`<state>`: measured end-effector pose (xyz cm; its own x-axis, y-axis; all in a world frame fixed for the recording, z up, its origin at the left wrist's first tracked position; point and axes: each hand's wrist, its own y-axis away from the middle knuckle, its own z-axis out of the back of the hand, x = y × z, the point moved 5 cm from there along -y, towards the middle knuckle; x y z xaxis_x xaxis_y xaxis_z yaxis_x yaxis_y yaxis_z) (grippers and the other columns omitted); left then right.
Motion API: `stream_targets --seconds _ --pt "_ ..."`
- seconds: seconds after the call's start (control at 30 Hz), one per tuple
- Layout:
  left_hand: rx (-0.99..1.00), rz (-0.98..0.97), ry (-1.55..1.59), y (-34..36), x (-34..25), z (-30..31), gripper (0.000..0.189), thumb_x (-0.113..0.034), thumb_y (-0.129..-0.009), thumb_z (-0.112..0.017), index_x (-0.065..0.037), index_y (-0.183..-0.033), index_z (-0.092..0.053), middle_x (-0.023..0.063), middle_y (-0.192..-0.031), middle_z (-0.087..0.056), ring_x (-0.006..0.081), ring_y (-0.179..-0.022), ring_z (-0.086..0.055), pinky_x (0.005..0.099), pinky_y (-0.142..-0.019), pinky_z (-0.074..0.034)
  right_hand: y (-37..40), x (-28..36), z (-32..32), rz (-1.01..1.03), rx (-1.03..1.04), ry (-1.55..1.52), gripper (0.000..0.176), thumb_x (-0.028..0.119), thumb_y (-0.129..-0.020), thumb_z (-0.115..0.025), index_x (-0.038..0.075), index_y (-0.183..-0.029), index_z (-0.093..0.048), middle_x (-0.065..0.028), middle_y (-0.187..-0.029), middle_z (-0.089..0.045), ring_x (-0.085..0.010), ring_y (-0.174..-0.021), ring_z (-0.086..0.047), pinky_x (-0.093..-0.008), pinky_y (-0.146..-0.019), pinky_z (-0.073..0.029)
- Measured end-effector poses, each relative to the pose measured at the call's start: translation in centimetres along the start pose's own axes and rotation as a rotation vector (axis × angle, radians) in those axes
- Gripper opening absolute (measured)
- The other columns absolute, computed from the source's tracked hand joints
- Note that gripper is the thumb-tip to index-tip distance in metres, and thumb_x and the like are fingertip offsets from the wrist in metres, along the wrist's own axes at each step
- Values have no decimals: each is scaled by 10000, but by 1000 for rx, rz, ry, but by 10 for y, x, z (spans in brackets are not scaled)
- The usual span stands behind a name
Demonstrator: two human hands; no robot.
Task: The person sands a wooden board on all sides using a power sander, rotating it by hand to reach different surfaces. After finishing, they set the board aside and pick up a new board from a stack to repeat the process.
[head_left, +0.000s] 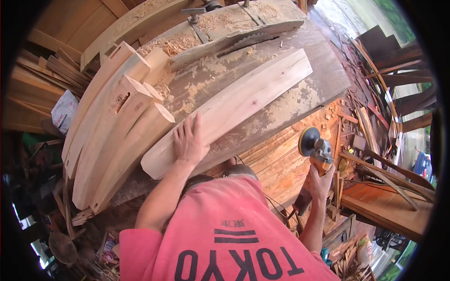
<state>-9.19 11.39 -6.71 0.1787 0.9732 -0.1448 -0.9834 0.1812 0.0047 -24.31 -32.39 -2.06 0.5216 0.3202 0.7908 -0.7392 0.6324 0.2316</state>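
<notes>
A pale, smooth wooden board (248, 100) lies at a slant across the worn workbench (323, 86). Near its left end my left hand (190, 143) rests on top, fingers stretched out over the wood. Off the bench's near edge, my right hand (321, 181) is wrapped around the body of an angle grinder (321, 157). The grinder's round sanding pad (308, 141) has a yellow rim and faces away from the hand, apart from the board. Whether the pad spins cannot be made out.
Thick shaped timbers (110, 122), one with a slot, are stacked left of the board. Behind it, a toothed saw blade (251, 41) sticks up beside a shavings-covered fence (220, 23). Scrap wood (368, 131) lies at the right, and shavings cover the floor (267, 161).
</notes>
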Motion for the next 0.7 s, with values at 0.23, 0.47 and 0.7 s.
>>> stream_targets --seconds 0.23,0.47,0.7 --pt "-149 -155 -87 63 -32 -23 1111 -384 -686 -905 -160 -1611 -331 122 -1592 -380 363 -1399 -415 547 -1113 -338 3 39 3 108 -33 46 496 182 -903 -740 -5 -1278 -475 -115 -1156 -573 -185 -1053 -565 -349 -953 -469" --pt "-144 -199 -55 98 -14 -33 795 -303 -828 -774 -262 -1558 -462 108 -1647 -362 418 -1499 -319 589 -1175 -301 57 83 -13 105 -71 251 503 217 -888 -718 26 -1312 -527 -216 -1185 -621 -339 -1085 -634 -456 -934 -507" --pt "57 -21 224 164 99 0 1214 -319 -639 -936 -108 -1621 -254 223 -1646 -269 424 -1498 -309 587 -1201 -285 129 89 -40 -36 143 48 784 278 -824 -827 -1 -1401 -375 -210 -1202 -618 -328 -1162 -636 -428 -1008 -492"
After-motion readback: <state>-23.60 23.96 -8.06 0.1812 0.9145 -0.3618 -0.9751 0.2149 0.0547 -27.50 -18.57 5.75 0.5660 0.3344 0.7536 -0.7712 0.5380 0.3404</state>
